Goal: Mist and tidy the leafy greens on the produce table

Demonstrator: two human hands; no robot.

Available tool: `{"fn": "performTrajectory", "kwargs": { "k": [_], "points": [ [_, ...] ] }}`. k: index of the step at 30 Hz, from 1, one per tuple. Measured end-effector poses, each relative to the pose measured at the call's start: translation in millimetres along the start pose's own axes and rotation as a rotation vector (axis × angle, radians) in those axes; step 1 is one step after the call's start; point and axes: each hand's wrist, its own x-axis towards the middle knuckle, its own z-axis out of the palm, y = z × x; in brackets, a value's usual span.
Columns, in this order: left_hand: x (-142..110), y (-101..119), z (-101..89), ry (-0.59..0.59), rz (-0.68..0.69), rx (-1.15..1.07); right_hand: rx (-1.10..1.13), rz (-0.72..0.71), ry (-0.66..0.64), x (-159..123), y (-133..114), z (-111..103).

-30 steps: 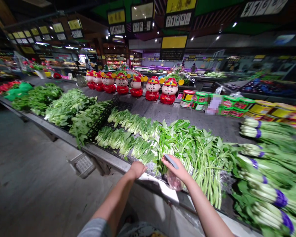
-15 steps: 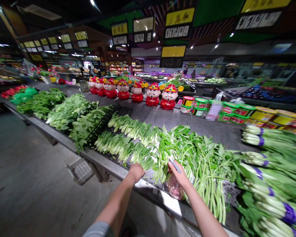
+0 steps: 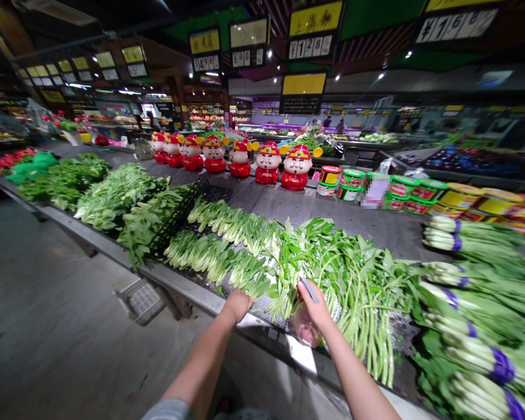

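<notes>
My right hand (image 3: pixel 315 304) is closed around the neck of a clear spray bottle (image 3: pixel 306 328) with a grey top piece. The bottle hangs upright over the front of the sloped display, beside long-stemmed leafy greens (image 3: pixel 367 291). At the display's front edge, my left hand (image 3: pixel 238 304) is a fist with its fingertips hidden. It touches, or lies right next to, the leaf tips of the near row of bok choy (image 3: pixel 210 256); what it grips, if anything, cannot be made out. A second row of bok choy (image 3: pixel 231 224) lies behind.
Bundles of greens tied with purple tape (image 3: pixel 464 344) lie at right. Left of a black crate wall (image 3: pixel 179 219) are more loose greens (image 3: pixel 118 198). Red-capped figurines (image 3: pixel 296 168) and stacked tubs (image 3: pixel 350 185) line the back. A grey basket (image 3: pixel 140 300) sits below the metal edge (image 3: pixel 188 289).
The whole view has shifted a little, so the display appears slightly further left and up. Both hands keep nearly the same place and grip.
</notes>
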Motion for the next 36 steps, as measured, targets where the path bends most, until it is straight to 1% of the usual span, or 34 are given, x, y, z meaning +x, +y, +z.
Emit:
{"fn": "performTrajectory", "kwargs": {
  "k": [4,8,12,14,16,18,20,22,25,27,29,33,36],
  "points": [
    [-0.3,-0.6,1.3,0.005,0.01,0.002,0.001,0.012,0.009,-0.4,0.3,-1.5],
    [-0.4,-1.9,2.5,0.016,0.012,0.003,-0.035,0.014,-0.043,8.9,-9.3,-3.0],
    [-0.2,-2.2,2.6,0.017,0.016,0.003,-0.067,-0.011,-0.068,31.8,-34.2,-4.0],
    [0.0,-2.1,2.2,0.012,0.011,0.005,-0.076,-0.046,-0.085,45.5,-49.5,-2.9],
    [0.2,-1.8,1.8,0.008,0.005,0.007,-0.087,-0.07,-0.073,57.5,-62.9,0.3],
    [0.2,-1.4,1.4,0.007,0.003,0.007,-0.057,-0.061,-0.056,65.6,-71.2,5.5],
    [0.0,-0.8,1.4,0.007,0.004,0.005,0.019,-0.007,-0.054,69.1,-73.1,12.0],
    [-0.4,-0.4,1.5,0.01,0.006,0.003,0.082,0.043,-0.061,69.0,-70.0,17.9],
    [-1.2,-0.2,1.8,0.018,0.009,-0.003,0.116,0.075,-0.077,66.9,-64.2,21.7],
    [-1.7,-0.4,1.9,0.023,0.012,-0.009,0.125,0.089,-0.091,66.6,-64.2,18.8],
    [-1.9,-0.6,1.8,0.027,0.014,-0.013,0.133,0.094,-0.098,68.2,-67.8,11.5],
    [-1.9,-0.7,1.2,0.03,0.019,-0.014,0.166,0.087,-0.107,74.0,-77.8,-11.2],
    [-2.0,-0.4,0.2,0.024,0.025,-0.01,0.197,0.108,-0.075,76.9,-79.9,-27.4]
  ]
}}
